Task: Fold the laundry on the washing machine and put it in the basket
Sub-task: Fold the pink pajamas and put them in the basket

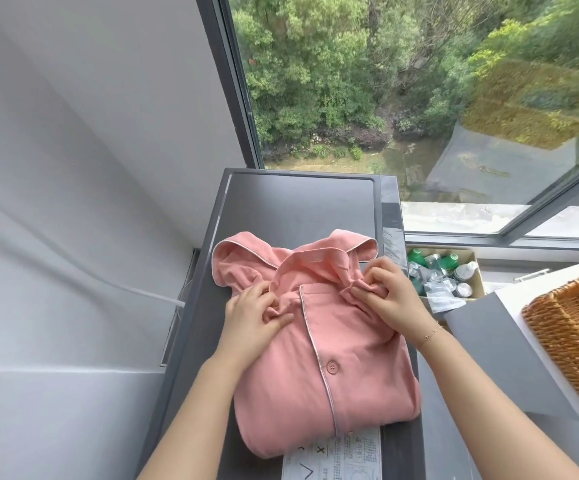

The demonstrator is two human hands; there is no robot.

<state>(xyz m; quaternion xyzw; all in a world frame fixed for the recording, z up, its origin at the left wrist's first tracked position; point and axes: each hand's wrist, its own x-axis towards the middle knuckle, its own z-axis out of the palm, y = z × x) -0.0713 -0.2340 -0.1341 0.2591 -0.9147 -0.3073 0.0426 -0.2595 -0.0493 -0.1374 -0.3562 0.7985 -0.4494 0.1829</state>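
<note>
Squarely on the grey top of the washing machine (301, 202) lies a pink pyjama shirt (322, 372), folded into a narrow bundle with its collar away from the person and one button (332, 367) showing on the piped front. Both hands are at the shoulders: the left hand (253, 311) pinches a bunch of fabric just left of the collar, and the right hand (390, 292) grips a gathered fold on the other side. A printed label (336, 457) peeks from under the near hem. The wicker basket (572, 337) stands well apart to the right, on a white surface, and a cardboard box of bottles (443, 275) sits beside the machine below the window (419, 98).
</note>
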